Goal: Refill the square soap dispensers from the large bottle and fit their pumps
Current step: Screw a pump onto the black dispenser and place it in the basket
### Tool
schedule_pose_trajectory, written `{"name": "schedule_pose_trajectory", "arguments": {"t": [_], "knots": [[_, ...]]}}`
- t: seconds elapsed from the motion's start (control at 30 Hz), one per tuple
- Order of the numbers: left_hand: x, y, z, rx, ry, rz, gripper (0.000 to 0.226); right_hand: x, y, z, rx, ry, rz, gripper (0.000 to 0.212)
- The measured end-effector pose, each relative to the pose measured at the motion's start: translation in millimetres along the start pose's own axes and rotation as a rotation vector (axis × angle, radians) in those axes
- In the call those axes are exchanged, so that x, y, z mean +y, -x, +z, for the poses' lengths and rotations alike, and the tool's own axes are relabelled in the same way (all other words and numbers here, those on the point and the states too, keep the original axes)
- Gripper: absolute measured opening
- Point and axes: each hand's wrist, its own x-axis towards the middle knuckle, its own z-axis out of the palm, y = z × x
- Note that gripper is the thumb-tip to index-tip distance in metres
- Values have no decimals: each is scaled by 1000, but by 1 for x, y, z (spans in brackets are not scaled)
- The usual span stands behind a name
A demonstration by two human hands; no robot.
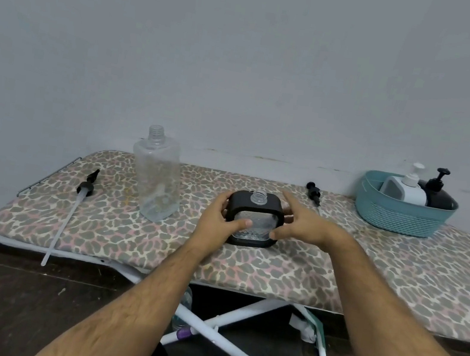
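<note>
The square soap dispenser stands upright near the middle of the ironing board, its threaded neck uncapped. The left hand grips its left side, thumb across the clear front. The right hand is at its right side with fingers straight and spread — thumb tip touching the lower right corner. Just left stands the large bottle, clear and uncapped. A long-tubed pump lies toward the left end, its tube overhanging the front edge; a shorter black pump lies by the back edge. At the right end, a teal basket holds two dispensers — one white, one black.
</note>
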Motion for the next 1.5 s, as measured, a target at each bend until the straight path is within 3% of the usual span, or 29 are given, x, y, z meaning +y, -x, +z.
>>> {"name": "schedule_pose_trajectory", "arguments": {"t": [0.1,0.23,0.3,0.4,0.63,0.83,1.0,1.27,1.5], "knots": [[-1,-4,6,26,40,-1,69,10,-5,-14,165,-88,-6,86],[-3,-16,14,21,47,20,60,24,-26,-27,572,42,41,41],[-5,-21,16,-3,58,23,56,30,-39,-34,717,152,103,32],[-9,-25,14,-43,93,7,58,38,-58,-45,806,236,207,30],[-20,-29,12,-67,88,13,59,50,-103,-59,782,407,317,30],[-25,-31,11,-64,77,7,59,54,-123,-63,753,370,435,39],[-26,-31,10,-65,73,6,58,53,-124,-62,746,369,486,25],[-16,-26,11,-73,96,-2,64,29,-81,-52,560,137,470,30],[-10,-23,8,-94,90,-9,64,-19,-28,-47,509,-285,241,18]]}}
